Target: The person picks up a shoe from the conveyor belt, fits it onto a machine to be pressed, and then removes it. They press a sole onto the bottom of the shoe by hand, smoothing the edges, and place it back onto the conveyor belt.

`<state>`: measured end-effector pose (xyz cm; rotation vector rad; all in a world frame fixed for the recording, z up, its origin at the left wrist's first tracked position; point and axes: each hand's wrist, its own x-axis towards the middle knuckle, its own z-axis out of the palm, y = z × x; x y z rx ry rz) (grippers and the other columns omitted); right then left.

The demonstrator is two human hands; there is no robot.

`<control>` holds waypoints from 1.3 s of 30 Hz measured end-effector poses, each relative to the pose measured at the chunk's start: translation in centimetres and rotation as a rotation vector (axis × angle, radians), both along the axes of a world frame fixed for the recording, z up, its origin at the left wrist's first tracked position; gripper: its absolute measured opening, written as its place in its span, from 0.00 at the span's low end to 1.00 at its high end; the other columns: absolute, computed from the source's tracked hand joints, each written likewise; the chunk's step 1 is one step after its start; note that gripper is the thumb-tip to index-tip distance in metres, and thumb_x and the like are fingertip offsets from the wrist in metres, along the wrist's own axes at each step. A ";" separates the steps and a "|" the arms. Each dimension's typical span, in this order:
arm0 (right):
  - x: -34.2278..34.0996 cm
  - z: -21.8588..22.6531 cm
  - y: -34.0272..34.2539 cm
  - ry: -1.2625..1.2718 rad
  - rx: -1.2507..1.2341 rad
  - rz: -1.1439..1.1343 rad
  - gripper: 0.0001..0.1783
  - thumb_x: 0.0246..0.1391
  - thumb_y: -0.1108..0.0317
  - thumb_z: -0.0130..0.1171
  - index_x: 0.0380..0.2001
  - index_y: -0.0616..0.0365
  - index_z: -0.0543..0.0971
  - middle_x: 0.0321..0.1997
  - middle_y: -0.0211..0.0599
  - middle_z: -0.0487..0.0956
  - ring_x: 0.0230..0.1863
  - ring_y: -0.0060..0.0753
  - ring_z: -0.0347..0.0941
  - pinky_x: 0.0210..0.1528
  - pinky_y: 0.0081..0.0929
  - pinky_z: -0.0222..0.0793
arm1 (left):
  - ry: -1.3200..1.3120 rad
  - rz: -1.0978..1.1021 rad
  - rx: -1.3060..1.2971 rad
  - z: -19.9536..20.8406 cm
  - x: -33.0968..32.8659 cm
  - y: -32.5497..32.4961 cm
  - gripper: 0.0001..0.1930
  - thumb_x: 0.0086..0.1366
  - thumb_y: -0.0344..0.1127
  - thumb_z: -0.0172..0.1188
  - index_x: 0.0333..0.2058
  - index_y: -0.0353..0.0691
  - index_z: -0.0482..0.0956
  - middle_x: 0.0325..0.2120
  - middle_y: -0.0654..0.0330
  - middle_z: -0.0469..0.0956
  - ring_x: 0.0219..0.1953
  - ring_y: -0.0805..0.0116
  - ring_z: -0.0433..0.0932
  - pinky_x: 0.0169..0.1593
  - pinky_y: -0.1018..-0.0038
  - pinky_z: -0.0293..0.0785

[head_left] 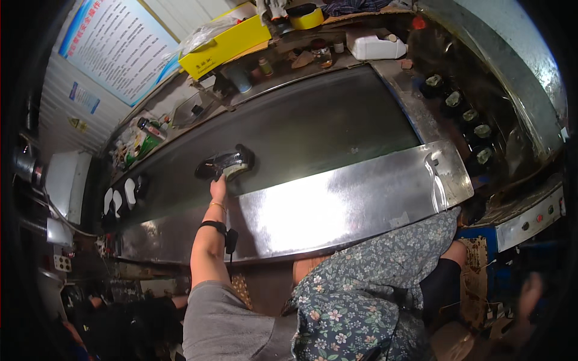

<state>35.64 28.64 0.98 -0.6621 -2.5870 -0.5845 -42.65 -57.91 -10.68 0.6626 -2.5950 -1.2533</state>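
Note:
My left arm stretches out over the metal edge, and my left hand (218, 188) is closed at the near side of a shiny black shoe (229, 160). This shoe lies on the dark belt (325, 126), with a pale patch showing on its near side. How the fingertips sit on it is hard to make out. At the lower right is a blurred hand (531, 293), apparently my right hand, low and away from the belt. Its fingers are smeared by motion, and anything in it cannot be made out.
A bright metal plate (355, 198) runs along the belt's near side. Several black shoes with pale soles (129, 192) stand at the belt's left end. More dark shoes (469, 115) line the right. A yellow box (226, 48) and white jug (376, 47) sit behind. A control panel (533, 219) is right.

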 end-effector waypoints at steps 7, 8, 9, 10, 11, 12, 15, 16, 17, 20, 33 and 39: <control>3.3 -16.6 -14.0 0.016 -0.499 -0.390 0.19 0.62 0.57 0.54 0.45 0.60 0.80 0.47 0.42 0.82 0.46 0.52 0.77 0.50 0.41 0.72 | 0.172 -0.449 -0.199 0.5 -1.5 13.2 0.26 0.55 0.44 0.66 0.46 0.27 0.78 0.44 0.42 0.79 0.51 0.49 0.77 0.56 0.63 0.69; 3.7 -18.3 -15.3 0.052 -0.606 -0.465 0.19 0.62 0.56 0.53 0.45 0.60 0.80 0.47 0.42 0.81 0.46 0.52 0.77 0.50 0.41 0.72 | 0.335 -0.551 -0.411 3.5 0.6 14.6 0.29 0.53 0.42 0.68 0.50 0.28 0.76 0.46 0.44 0.79 0.53 0.50 0.75 0.57 0.63 0.69; 4.1 -19.9 -16.8 0.088 -0.713 -0.541 0.19 0.62 0.56 0.53 0.46 0.60 0.80 0.47 0.43 0.81 0.46 0.53 0.76 0.50 0.41 0.72 | 0.443 -0.528 -0.630 3.8 -0.1 14.0 0.35 0.50 0.39 0.71 0.55 0.29 0.71 0.48 0.46 0.78 0.56 0.53 0.74 0.59 0.63 0.68; 4.7 -21.2 -18.4 0.124 -0.818 -0.620 0.20 0.62 0.56 0.53 0.46 0.61 0.80 0.47 0.43 0.81 0.47 0.53 0.76 0.51 0.41 0.72 | 0.507 -0.391 -0.824 1.6 -2.4 12.6 0.36 0.49 0.40 0.72 0.55 0.28 0.70 0.46 0.46 0.79 0.52 0.52 0.76 0.57 0.64 0.71; 5.1 -21.7 -19.1 0.161 -0.916 -0.694 0.20 0.63 0.55 0.53 0.46 0.61 0.79 0.47 0.43 0.81 0.47 0.53 0.76 0.51 0.41 0.72 | 0.179 -0.371 -0.559 2.1 -3.0 12.0 0.36 0.48 0.41 0.73 0.53 0.28 0.71 0.45 0.45 0.80 0.50 0.52 0.78 0.55 0.64 0.72; 5.6 -22.1 -19.9 0.199 -1.012 -0.769 0.20 0.63 0.55 0.52 0.46 0.61 0.79 0.48 0.43 0.81 0.47 0.53 0.76 0.51 0.41 0.71 | -0.145 -0.343 -0.288 2.2 -3.4 11.6 0.36 0.47 0.42 0.73 0.52 0.28 0.71 0.43 0.45 0.80 0.47 0.52 0.80 0.53 0.65 0.74; 3.1 -20.2 -22.9 0.331 -1.312 -0.985 0.21 0.64 0.54 0.52 0.47 0.61 0.79 0.48 0.44 0.81 0.48 0.54 0.76 0.52 0.41 0.71 | -0.118 -0.377 -0.344 2.3 -2.7 12.2 0.32 0.47 0.44 0.74 0.46 0.28 0.75 0.39 0.47 0.82 0.40 0.57 0.83 0.47 0.67 0.76; -1.5 -17.5 -23.9 0.343 -1.327 -0.985 0.21 0.64 0.54 0.52 0.47 0.61 0.79 0.48 0.44 0.81 0.48 0.54 0.76 0.52 0.41 0.71 | -0.118 -0.424 -0.215 3.0 -2.1 13.0 0.30 0.47 0.44 0.73 0.43 0.28 0.77 0.38 0.47 0.82 0.38 0.59 0.83 0.45 0.68 0.77; -8.7 -11.2 -24.4 0.123 -1.060 -0.664 0.24 0.65 0.53 0.48 0.51 0.62 0.77 0.50 0.48 0.80 0.51 0.57 0.74 0.54 0.43 0.70 | -0.125 -0.399 0.030 1.6 -2.6 9.8 0.26 0.49 0.43 0.72 0.39 0.27 0.78 0.35 0.49 0.83 0.33 0.61 0.83 0.41 0.68 0.77; -6.9 -9.7 -23.5 0.140 -0.813 -0.335 0.21 0.63 0.61 0.49 0.55 0.60 0.74 0.53 0.47 0.77 0.54 0.53 0.72 0.56 0.42 0.67 | -0.454 -0.677 0.890 6.5 5.1 19.3 0.19 0.57 0.41 0.66 0.39 0.30 0.79 0.32 0.55 0.81 0.32 0.64 0.80 0.39 0.68 0.77; -28.8 10.4 -30.2 0.581 -0.522 0.463 0.35 0.36 0.49 0.68 0.45 0.62 0.79 0.46 0.45 0.80 0.38 0.45 0.78 0.42 0.33 0.73 | -1.062 -1.586 1.388 14.9 32.3 42.9 0.43 0.69 0.68 0.26 0.59 0.31 0.64 0.56 0.52 0.72 0.58 0.61 0.72 0.63 0.66 0.66; -23.7 9.4 -33.3 0.330 -0.610 0.304 0.33 0.29 0.56 0.75 0.42 0.61 0.80 0.45 0.45 0.81 0.36 0.41 0.77 0.40 0.30 0.74 | -0.876 -1.710 1.204 16.5 38.3 49.2 0.18 0.75 0.41 0.42 0.36 0.32 0.76 0.36 0.60 0.78 0.40 0.74 0.73 0.48 0.76 0.69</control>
